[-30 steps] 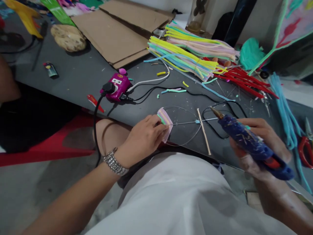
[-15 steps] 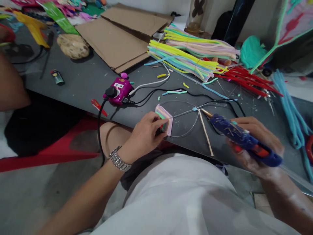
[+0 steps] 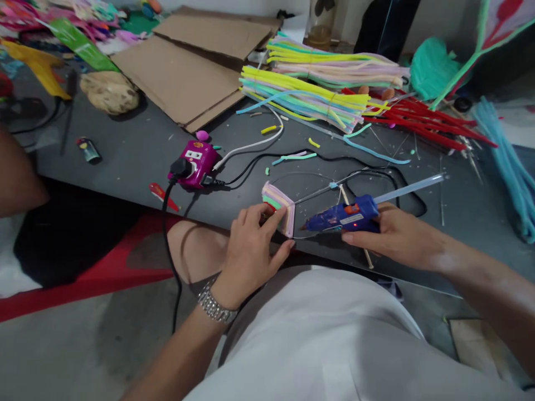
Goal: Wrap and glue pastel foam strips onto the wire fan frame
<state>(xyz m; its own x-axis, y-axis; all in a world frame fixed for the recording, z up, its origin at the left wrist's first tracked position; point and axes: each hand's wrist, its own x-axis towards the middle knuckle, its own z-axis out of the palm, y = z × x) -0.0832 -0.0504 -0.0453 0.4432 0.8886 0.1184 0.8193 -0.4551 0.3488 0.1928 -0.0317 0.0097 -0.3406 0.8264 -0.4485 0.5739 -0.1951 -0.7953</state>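
Just right of the purple plug adapter, at the near edge of the grey table, a wire frame lies flat. A fan of pastel strips sits at the frame's end nearest the adapter.

Left hand: my fingers are apart, not closed round anything. The index fingertip is laid on top of the pastel strips and the thumb stretches along the table edge below them. Metal watch on that wrist.

Right hand: clamped round the handle of the blue glue gun, farther right of the adapter than the strips. I hold the gun roughly level, nozzle pointing back toward the adapter. Its tip is just beside the strips' lower corner, over the wire; I cannot tell whether it touches. A small red light shows on the gun body. A clear glue stick juts from the gun's rear, away from the adapter. A thin wooden stick lies under the gun, crossing the wire.

A black cord drops from the adapter over the table edge.

Beyond the adapter: flat cardboard sheets. Beyond and to its right: bundled pastel pipe cleaners, then red ones, with blue ones farthest right.
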